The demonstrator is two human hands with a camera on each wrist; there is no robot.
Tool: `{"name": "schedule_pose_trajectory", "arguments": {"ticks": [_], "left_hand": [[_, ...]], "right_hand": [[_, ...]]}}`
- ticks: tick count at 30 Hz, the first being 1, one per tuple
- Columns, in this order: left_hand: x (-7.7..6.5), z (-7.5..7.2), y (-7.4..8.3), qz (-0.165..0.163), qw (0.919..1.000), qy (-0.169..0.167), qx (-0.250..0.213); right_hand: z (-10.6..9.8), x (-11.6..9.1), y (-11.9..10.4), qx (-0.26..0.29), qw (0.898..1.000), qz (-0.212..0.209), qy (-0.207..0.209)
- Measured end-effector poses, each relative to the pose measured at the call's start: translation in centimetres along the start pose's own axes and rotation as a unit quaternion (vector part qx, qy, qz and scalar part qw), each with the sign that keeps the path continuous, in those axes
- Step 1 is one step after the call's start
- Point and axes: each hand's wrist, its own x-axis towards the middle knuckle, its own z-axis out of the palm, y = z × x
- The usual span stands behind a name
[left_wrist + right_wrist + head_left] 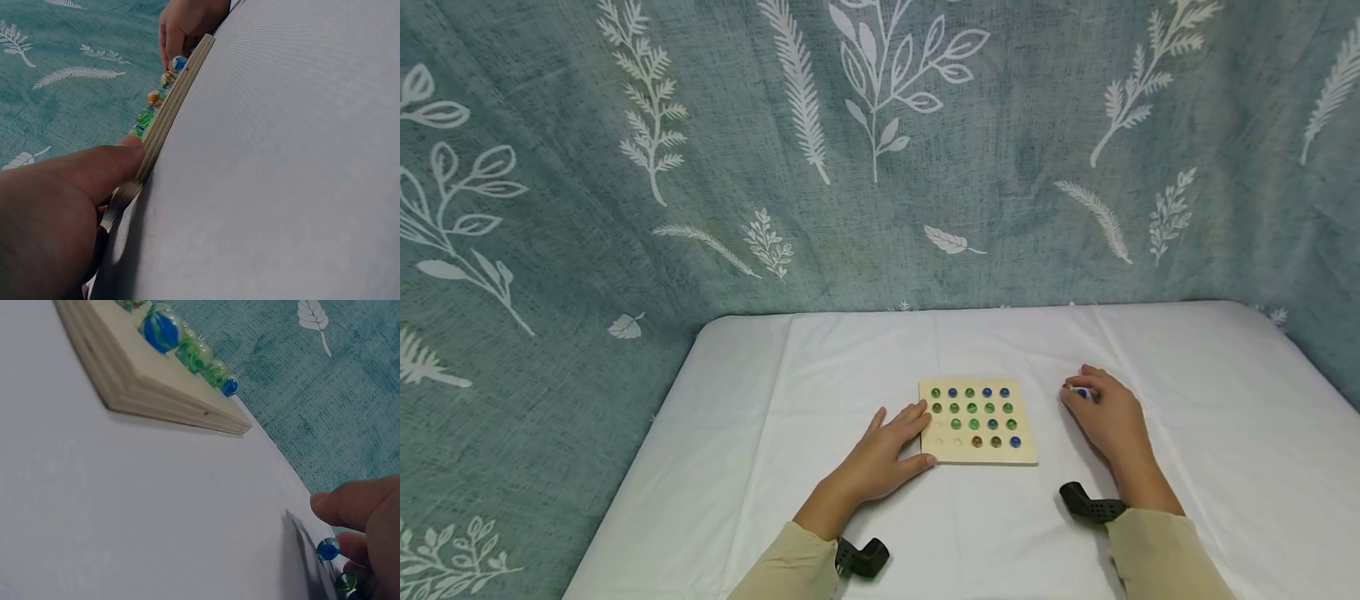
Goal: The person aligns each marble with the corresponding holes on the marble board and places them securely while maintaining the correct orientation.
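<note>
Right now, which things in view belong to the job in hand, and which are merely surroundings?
Belong to the job:
wooden board, touched by the left grip
marbles on the board
marbles at the right grip

Just surroundings:
leaf-patterned fabric
white tablecloth
black wrist devices

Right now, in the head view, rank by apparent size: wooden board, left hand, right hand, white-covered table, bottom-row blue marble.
1. White-covered table
2. Wooden board
3. Left hand and right hand: too alike to rank
4. Bottom-row blue marble
</note>
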Motion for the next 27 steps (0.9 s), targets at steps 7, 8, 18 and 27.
{"name": "schedule_pose_trajectory", "arguments": {"ticks": [7,8,18,27], "left_hand": [[-0.1,0.0,0.1,-0.002,1.0000,-0.001,0.000],[-0.1,0.0,0.1,-0.002,1.0000,-0.001,0.001],[-0.1,0.0,0.1,-0.001,1.0000,-0.001,0.003],[-0.1,-0.1,0.0,0.004,1.0000,-0.003,0.005]], "right_hand": [[0.2,-0.8,-2.0,0.007,0.999,-0.039,0.008],[0.4,-1.0,-2.4,0.005,0.999,-0.050,0.007],[2.2,-2.4,-6.3,0.002,0.989,-0.140,-0.046],[4.7,-4.1,-9.2,-0.012,0.974,-0.211,-0.084]]}}
